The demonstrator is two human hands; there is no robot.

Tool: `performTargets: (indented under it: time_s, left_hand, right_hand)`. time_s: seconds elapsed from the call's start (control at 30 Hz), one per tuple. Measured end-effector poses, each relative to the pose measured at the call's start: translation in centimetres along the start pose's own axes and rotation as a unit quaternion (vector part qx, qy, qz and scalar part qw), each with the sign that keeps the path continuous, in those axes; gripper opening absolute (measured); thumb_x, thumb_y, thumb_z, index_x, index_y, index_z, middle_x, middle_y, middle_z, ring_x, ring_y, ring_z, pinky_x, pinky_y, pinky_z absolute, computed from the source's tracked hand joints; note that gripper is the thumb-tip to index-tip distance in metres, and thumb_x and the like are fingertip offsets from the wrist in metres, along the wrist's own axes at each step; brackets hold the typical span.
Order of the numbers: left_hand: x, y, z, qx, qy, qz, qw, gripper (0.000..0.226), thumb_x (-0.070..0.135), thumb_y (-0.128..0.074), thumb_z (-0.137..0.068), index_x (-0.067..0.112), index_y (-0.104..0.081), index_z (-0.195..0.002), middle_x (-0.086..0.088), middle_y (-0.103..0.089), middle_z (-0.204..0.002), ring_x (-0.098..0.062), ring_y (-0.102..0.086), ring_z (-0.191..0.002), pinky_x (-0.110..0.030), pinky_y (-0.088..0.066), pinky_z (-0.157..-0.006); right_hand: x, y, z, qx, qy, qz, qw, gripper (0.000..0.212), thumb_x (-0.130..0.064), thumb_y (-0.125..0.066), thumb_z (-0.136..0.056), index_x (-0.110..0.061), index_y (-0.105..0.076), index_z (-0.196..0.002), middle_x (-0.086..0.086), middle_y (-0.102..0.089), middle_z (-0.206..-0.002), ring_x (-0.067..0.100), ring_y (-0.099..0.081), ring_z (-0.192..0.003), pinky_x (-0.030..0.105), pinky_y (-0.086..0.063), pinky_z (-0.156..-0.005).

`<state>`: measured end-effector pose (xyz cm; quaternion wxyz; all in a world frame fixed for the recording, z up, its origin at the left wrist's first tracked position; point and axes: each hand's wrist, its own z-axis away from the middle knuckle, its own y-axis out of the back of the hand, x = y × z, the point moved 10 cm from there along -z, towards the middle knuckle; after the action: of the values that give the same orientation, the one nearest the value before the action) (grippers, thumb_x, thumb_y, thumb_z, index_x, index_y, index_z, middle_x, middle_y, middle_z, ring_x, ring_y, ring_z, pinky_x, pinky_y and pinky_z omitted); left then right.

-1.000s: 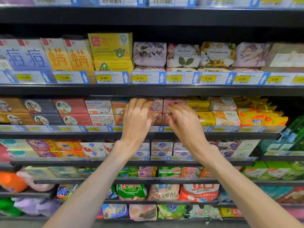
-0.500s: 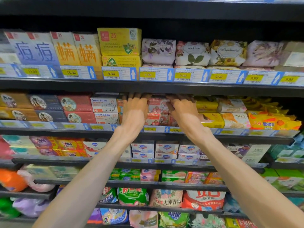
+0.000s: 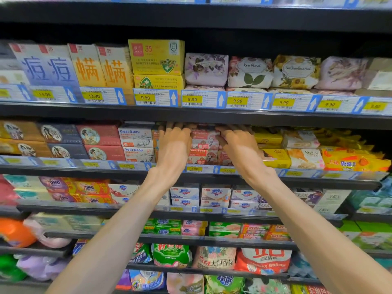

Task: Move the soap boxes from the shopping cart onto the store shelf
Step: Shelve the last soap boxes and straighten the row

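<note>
Hands (image 3: 209,145) on soap boxes (image 3: 203,143) (under shelf edge (image 3: 191,115))

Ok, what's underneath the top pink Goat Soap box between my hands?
Under the top pink Goat Soap box sits another pink Goat Soap box, resting on the shelf. The left hand and right hand cover both boxes' ends.

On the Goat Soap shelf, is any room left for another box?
Hardly: boxes run side by side, two high. The hands flank the pink Goat Soap stack, topping out near the shelf above. Behind it is hidden.
</note>
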<state>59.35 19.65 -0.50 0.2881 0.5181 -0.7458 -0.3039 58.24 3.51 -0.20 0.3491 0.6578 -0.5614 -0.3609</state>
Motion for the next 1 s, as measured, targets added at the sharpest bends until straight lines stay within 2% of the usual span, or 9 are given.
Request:
performTargets:
  time_s: [0.13, 0.23, 0.33, 0.4, 0.53, 1.0]
  left_hand:
    - [0.1, 0.0, 0.0, 0.010, -0.004, -0.011, 1.000, 0.007, 0.009, -0.071, -0.086, 0.008, -0.074, -0.093, -0.014, -0.072, -0.103, -0.040, -0.059, -0.108, -0.053, -0.041, -0.104]
    - [0.8, 1.0, 0.8, 0.038, -0.016, 0.011, 0.999, 0.020, 0.015, -0.064, -0.093, 0.009, -0.070, -0.111, -0.012, -0.068, -0.113, -0.037, -0.055, -0.112, -0.050, -0.042, -0.104]
    - [3.1, 2.2, 2.4, 0.058, -0.054, 0.046, 0.996, 0.034, 0.012, -0.063, -0.089, 0.012, -0.064, -0.123, -0.007, -0.063, -0.119, -0.030, -0.052, -0.113, -0.044, -0.042, -0.102]
    - [5.3, 2.3, 3.8, 0.062, -0.103, 0.102, 0.987, 0.033, 0.011, -0.058, -0.089, 0.013, -0.065, -0.122, -0.002, -0.063, -0.119, -0.026, -0.053, -0.115, -0.041, -0.041, -0.103]
    - [8.1, 0.3, 5.9, 0.037, -0.147, 0.159, 0.976, 0.030, 0.010, -0.057, -0.091, 0.015, -0.067, -0.119, 0.001, -0.066, -0.119, -0.022, -0.056, -0.118, -0.041, -0.041, -0.104]
    - [7.5, -1.4, 7.9, 0.004, -0.119, 0.159, 0.980, 0.026, 0.010, -0.059, -0.092, 0.018, -0.069, -0.114, 0.003, -0.067, -0.116, -0.019, -0.056, -0.116, -0.039, -0.042, -0.104]
  right_hand:
    - [0.0, -0.4, 0.3, 0.001, 0.012, 0.014, 1.000, 0.032, -0.035, -0.053, -0.101, -0.018, -0.067, -0.124, 0.008, -0.069, -0.124, 0.037, -0.062, -0.111, 0.044, -0.047, -0.095]
    - [0.3, 1.2, 2.1, 0.069, 0.027, 0.015, 0.997, 0.028, -0.030, -0.057, -0.098, -0.014, -0.067, -0.119, 0.008, -0.070, -0.114, 0.033, -0.063, -0.102, 0.042, -0.050, -0.086]
    - [1.1, 3.1, 5.1, 0.128, 0.045, -0.011, 0.991, 0.031, -0.024, -0.057, -0.098, -0.012, -0.062, -0.126, 0.005, -0.067, -0.120, 0.025, -0.057, -0.112, 0.037, -0.047, -0.098]
    - [1.7, 3.4, 6.8, 0.136, 0.062, -0.025, 0.988, 0.031, -0.023, -0.056, -0.098, -0.011, -0.063, -0.126, 0.005, -0.067, -0.124, 0.022, -0.057, -0.119, 0.036, -0.042, -0.108]
    - [3.3, 2.1, 8.0, 0.115, 0.052, -0.019, 0.992, 0.028, -0.024, -0.052, -0.098, -0.014, -0.067, -0.120, 0.002, -0.072, -0.117, 0.019, -0.064, -0.112, 0.038, -0.037, -0.113]
    - [3.2, 1.4, 7.5, 0.115, 0.077, -0.001, 0.990, 0.032, -0.024, -0.048, -0.100, -0.017, -0.069, -0.123, 0.000, -0.069, -0.126, 0.014, -0.061, -0.121, 0.038, -0.034, -0.116]
